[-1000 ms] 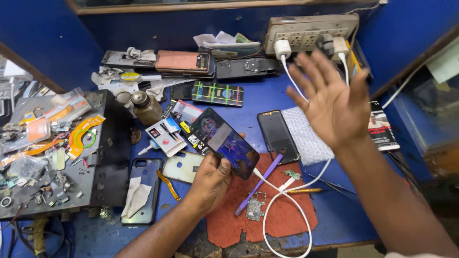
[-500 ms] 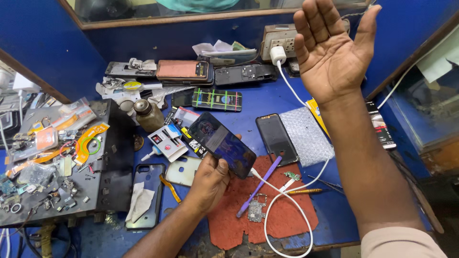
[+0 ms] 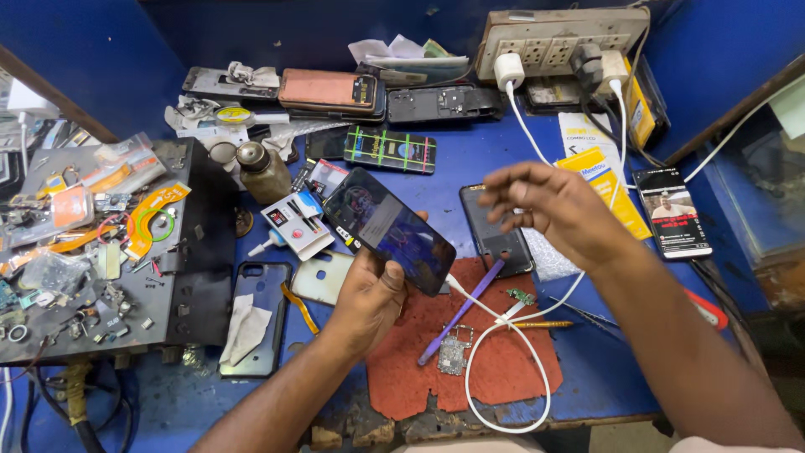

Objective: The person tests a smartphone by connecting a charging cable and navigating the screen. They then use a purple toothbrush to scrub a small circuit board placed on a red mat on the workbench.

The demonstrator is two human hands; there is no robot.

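Far left of the frame: black tray (image 3: pixel 201 277) sitting there, piled with small parts, screws and orange flex strips. Just right of it, at lower left, a dark phone case (image 3: pixel 267 289) lying flat with a white scrap on it; a pale case (image 3: pixel 323 275) lying beside that. A small brown bottle (image 3: pixel 264 172) standing upright above them.

Centre: left hand (image 3: pixel 369 298) gripping a phone (image 3: pixel 388 229), fingers curling under the lower edge, thumb pressing on the side. The phone is being held tilted above the desk, screen lit and facing up, white cable (image 3: pixel 511 369) running from its lower end and looping over the red mat (image 3: pixel 503 361). A purple stick (image 3: pixel 461 310) and a small circuit board (image 3: pixel 454 351) lying on the mat.

Right of centre: right hand (image 3: pixel 558 210) hovering in the air above a second dark phone (image 3: pixel 495 231) lying flat on the blue desk (image 3: pixel 604 369), holding nothing, fingers loosely bent and slightly apart; motion blur hiding finer detail.

Upper right: power strip (image 3: pixel 553 38) carrying two white chargers. Far right, another phone (image 3: pixel 672 211) lying with its screen on.
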